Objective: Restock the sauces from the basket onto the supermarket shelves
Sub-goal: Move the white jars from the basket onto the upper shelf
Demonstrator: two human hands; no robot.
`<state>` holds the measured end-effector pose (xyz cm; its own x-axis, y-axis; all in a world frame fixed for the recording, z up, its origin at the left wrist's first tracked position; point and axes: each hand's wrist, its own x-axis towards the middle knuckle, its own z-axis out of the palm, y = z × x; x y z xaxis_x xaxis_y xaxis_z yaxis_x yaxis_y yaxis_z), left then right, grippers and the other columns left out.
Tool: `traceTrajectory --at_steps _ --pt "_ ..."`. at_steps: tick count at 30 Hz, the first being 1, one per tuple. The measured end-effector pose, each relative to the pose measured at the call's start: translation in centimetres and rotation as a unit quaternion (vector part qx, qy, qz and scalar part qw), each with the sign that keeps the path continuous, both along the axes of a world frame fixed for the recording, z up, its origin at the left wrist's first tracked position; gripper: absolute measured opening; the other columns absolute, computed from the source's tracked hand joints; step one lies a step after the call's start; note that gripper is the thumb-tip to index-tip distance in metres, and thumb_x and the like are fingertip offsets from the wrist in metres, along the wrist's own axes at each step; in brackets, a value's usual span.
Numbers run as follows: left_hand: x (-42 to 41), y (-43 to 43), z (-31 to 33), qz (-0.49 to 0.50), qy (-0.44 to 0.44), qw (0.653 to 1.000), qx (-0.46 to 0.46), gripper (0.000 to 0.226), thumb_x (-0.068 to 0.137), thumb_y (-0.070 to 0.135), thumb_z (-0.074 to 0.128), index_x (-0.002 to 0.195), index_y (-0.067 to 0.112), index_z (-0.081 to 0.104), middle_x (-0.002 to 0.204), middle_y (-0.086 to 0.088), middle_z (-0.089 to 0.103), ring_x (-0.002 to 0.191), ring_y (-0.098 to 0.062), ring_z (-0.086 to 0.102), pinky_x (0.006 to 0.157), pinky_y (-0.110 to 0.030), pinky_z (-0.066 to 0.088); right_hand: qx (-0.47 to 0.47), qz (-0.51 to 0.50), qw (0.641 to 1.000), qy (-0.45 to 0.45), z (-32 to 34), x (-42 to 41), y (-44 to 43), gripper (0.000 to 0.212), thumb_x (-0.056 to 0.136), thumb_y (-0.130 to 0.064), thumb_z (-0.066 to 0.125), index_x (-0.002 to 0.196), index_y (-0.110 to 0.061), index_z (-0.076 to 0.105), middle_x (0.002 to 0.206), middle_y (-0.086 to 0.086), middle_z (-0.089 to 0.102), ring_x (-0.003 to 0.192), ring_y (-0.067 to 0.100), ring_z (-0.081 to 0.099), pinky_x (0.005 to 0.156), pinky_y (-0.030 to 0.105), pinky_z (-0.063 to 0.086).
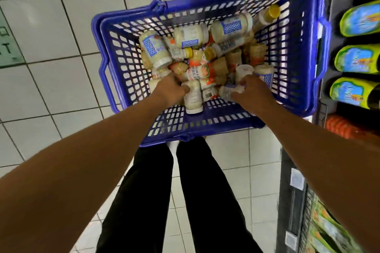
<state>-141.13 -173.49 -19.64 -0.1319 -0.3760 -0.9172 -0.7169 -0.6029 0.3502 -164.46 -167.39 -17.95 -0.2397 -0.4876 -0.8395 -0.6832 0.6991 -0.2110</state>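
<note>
A blue plastic basket (296,72) stands on the tiled floor, heaped with several sauce jars and bottles (191,36), pale cream with white or yellow caps. Both my hands reach down into it. My left hand (170,90) curls its fingers round a pale sauce bottle with a white cap (193,98) near the front of the pile. My right hand (253,92) grips a small pale jar lying on its side (227,91), next to an upright white-capped jar (244,72).
Supermarket shelves (294,191) run down the right edge, holding bottles with green and blue labels (357,59) and price tags on the shelf fronts. White floor tiles (51,88) lie to the left. My legs in black trousers stand just behind the basket.
</note>
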Motion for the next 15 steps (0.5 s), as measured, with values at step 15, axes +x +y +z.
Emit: traceTrajectory --at_steps 15 --pt "-3.8 3.4 -6.5 0.004 -0.082 0.996 0.021 0.106 0.076 0.058 0.076 0.146 0.004 0.019 0.121 -0.007 0.052 0.109 -0.025 0.055 0.081 -0.03 0.041 0.08 0.139 0.972 0.174 -5.8 0.6 2.1 0.082 0.078 -0.052 0.076 0.139 -0.01 0.041 0.144 0.018 0.041 0.133 0.039 0.037 0.099 0.051 0.042"
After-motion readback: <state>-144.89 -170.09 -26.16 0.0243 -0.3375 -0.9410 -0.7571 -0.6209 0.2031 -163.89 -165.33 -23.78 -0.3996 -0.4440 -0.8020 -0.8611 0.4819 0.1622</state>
